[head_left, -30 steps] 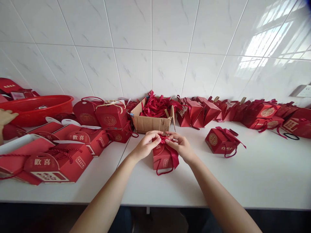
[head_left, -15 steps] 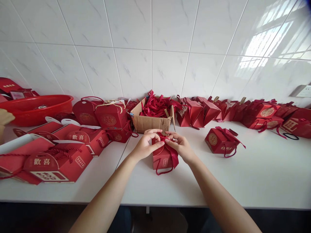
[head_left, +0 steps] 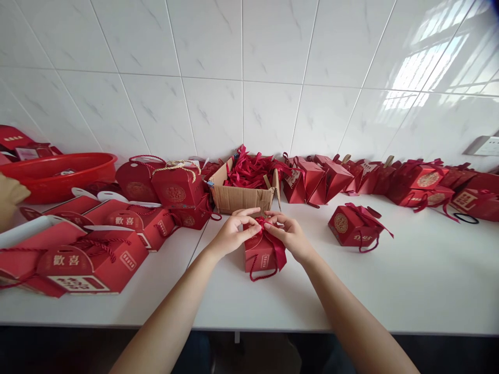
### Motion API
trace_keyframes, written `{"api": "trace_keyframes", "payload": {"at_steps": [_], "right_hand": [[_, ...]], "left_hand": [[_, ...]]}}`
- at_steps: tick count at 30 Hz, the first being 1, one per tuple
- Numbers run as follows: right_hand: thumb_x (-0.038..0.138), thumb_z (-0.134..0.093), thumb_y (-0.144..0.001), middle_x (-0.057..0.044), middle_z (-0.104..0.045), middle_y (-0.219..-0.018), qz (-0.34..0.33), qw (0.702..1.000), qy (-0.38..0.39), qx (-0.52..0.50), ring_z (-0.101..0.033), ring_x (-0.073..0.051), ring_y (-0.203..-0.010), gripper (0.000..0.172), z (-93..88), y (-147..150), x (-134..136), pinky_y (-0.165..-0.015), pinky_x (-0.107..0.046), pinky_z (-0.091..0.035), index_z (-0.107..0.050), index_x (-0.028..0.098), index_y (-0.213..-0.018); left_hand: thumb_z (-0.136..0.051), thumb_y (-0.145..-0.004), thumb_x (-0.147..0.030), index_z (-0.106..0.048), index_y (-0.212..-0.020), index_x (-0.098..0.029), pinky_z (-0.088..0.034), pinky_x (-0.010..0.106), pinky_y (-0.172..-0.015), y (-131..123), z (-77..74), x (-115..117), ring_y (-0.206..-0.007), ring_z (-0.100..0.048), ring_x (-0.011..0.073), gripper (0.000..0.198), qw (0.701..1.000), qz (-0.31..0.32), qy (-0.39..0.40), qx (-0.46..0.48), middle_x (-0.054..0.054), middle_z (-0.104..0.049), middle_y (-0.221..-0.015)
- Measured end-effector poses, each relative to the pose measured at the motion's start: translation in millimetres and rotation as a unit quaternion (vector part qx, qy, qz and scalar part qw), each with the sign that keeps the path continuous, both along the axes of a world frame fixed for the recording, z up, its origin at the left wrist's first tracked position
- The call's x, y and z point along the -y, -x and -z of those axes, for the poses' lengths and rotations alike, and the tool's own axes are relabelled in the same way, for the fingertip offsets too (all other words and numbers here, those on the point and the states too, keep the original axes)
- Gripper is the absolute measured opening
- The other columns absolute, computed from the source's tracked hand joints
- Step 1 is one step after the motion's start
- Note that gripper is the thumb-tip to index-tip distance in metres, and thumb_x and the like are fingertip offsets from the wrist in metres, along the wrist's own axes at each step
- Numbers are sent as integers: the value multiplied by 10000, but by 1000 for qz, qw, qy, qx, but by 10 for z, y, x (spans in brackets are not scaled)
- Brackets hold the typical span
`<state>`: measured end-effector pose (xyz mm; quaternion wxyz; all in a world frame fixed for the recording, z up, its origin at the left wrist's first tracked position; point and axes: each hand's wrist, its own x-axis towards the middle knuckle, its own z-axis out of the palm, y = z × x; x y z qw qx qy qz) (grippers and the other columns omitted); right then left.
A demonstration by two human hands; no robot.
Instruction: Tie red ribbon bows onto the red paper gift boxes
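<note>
A red gift box (head_left: 257, 254) stands on the white table in front of me, with a twisted red cord loop hanging down its near side. Across its top lies a red satin ribbon (head_left: 277, 248), one tail draping over the right side. My left hand (head_left: 234, 232) pinches the ribbon at the top between thumb and fingers. From the other side, my right hand (head_left: 289, 235) grips the same ribbon close to the knot. The fingers partly cover the knot, so its exact shape is hidden.
Behind the box stands a cardboard carton (head_left: 244, 199) full of loose red ribbons. A finished-looking ribboned box (head_left: 353, 228) sits to the right. Several red boxes (head_left: 93, 265) crowd the left, near a red plastic basin (head_left: 70, 179). More boxes (head_left: 312, 182) line the tiled wall.
Both hands stay at the ribbon with barely any shift of the fingers. At the far left edge, a pale beige shape has moved slightly further into view.
</note>
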<state>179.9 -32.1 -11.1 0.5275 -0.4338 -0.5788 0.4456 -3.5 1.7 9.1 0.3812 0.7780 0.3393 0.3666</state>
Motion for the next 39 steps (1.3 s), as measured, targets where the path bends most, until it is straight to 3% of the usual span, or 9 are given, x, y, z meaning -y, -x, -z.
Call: {"api": "trace_keyframes", "payload": {"at_steps": [6, 13, 16, 20, 25, 31, 39], "right_hand": [[451, -682, -751, -75, -500, -1296, 0, 1000, -8, 3, -564, -220, -1068, 285, -25, 14, -3, -867, -328, -451, -643, 169, -758], [493, -682, -736, -67, -512, -1276, 15, 1000, -9, -6, -586, -190, -970, 336, -39, 31, 14, -790, -292, -462, -618, 164, -747], [595, -610, -761, -52, -610, -1038, 47, 998, 23, -38, -585, -163, -850, 424, -38, 44, -10, -739, -277, -451, -572, 176, -806], [670, -572, -741, 6, -589, -772, 99, 990, 85, -56, -557, -138, -740, 496, -20, 30, -71, -707, -263, -432, -495, 184, -802], [510, -734, -674, 14, -625, -825, 9, 987, 89, -133, -601, -149, -733, 483, 12, -27, -90, -683, -268, -450, -482, 226, -972], [339, -753, -691, -10, -645, -930, -42, 980, 19, -194, -608, -151, -801, 468, 15, -64, -91, -766, -291, -457, -483, 247, -1062], [256, -592, -652, 14, -606, -770, -21, 973, -26, -228, -577, -173, -790, 444, -7, -111, -114, -846, -342, -426, -497, 253, -1086]], "left_hand": [[-539, -852, -465, -688, -711, -204, -231, 451, -1130, 1, -9, -7, -1362, -330, 272, 332, 999, -1, 40, 6, 56, -521, -1372], [-679, -755, -443, -649, -679, -194, -220, 458, -1133, 9, -5, -13, -1346, -363, 290, 262, 998, 15, 68, -1, 48, -468, -1417], [-697, -739, -426, -661, -706, -193, -248, 446, -1118, 22, -17, -9, -1335, -381, 294, 238, 994, 31, 102, 13, 51, -444, -1434], [-674, -759, -400, -613, -628, -170, -303, 424, -1071, 32, -47, 4, -1310, -409, 301, 271, 988, 64, 136, 32, 61, -435, -1434], [-639, -779, -363, -520, -568, -157, -336, 408, -1007, 29, -60, 14, -1254, -458, 303, 317, 988, 81, 131, 30, 55, -437, -1430], [-628, -772, -355, -429, -545, -160, -362, 369, -959, 28, -27, -2, -1186, -506, 279, 360, 987, 99, 123, 31, 32, -441, -1431], [-624, -761, -343, -399, -545, -168, -392, 373, -923, 24, -23, 8, -1190, -508, 289, 358, 982, 111, 145, 58, 70, -452, -1419]]}}
